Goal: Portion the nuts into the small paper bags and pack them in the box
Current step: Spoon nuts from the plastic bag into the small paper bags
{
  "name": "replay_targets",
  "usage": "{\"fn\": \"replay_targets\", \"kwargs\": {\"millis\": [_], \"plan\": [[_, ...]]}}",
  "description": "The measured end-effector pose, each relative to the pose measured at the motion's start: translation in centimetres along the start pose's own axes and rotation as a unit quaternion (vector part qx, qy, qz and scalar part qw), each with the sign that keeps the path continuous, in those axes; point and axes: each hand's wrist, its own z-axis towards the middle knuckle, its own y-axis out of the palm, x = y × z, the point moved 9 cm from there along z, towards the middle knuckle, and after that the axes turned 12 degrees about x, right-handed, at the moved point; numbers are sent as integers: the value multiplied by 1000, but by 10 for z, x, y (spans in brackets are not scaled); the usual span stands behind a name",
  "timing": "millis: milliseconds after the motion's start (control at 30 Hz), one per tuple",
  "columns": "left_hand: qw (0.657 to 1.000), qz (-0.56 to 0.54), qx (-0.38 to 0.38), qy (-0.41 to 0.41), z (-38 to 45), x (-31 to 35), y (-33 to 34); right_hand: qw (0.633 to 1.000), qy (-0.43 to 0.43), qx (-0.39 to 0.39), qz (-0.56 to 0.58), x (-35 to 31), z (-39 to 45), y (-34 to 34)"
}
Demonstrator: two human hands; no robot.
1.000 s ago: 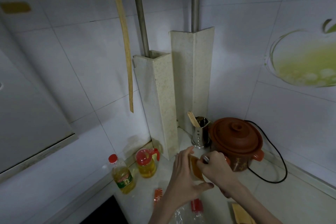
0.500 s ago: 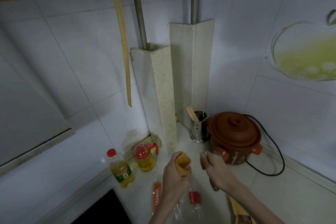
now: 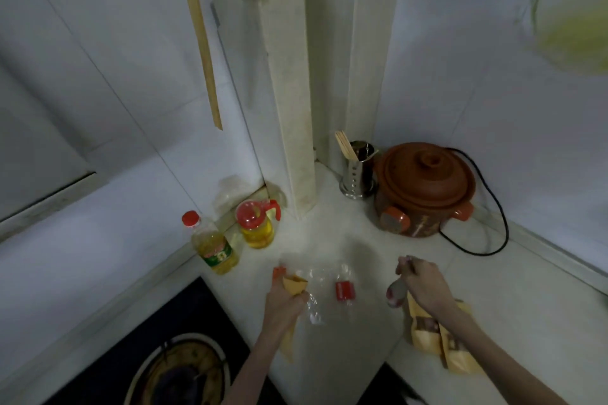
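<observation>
My left hand (image 3: 283, 301) grips a small brown paper bag (image 3: 295, 285) with its mouth open upward, just above the white counter (image 3: 329, 240). To the right, my right hand (image 3: 426, 286) holds a spoon (image 3: 396, 293) with its bowl pointing down-left. Right below that hand, several brown paper bags (image 3: 424, 334) lie on the counter with nuts showing in their open mouths. A clear plastic bag with a red label (image 3: 344, 290) lies between my hands. Another flat paper bag (image 3: 289, 344) sticks out from under my left forearm. No box is in view.
Two oil bottles (image 3: 215, 248) (image 3: 256, 227) stand at the back left. A brown clay pot (image 3: 424, 187) with a black cable (image 3: 493, 227) and a metal chopstick holder (image 3: 358, 174) fill the corner. A gas stove (image 3: 174, 368) lies at the lower left.
The view has tilted down. My hands have moved apart and lower: the left keeps the small bag, the right has swung out to the right over the filled bags.
</observation>
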Motion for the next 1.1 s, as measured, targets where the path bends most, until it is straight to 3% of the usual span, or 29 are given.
{"fn": "replay_targets", "kwargs": {"millis": [300, 467, 667, 867, 933, 1100], "plan": [[999, 12, 34, -31, 11, -30, 12, 1000, 19, 9, -9, 40, 2, 24], [997, 33, -51, -57, 11, -38, 42, 1000, 5, -1, -18, 39, 6, 37], [997, -3, 31, -75, 30, -38, 37, 999, 33, 33, 9, 45, 16, 41], [988, -9, 95, -121, 51, -37, 27, 999, 43, 17, 25, 45, 23, 58], [984, 11, 102, -147, 58, -47, 23, 998, 44, 21, 32, 44, 25, 61], [981, -81, 74, -163, 58, -55, 32, 999, 22, -19, 40, 34, 26, 79]]}}
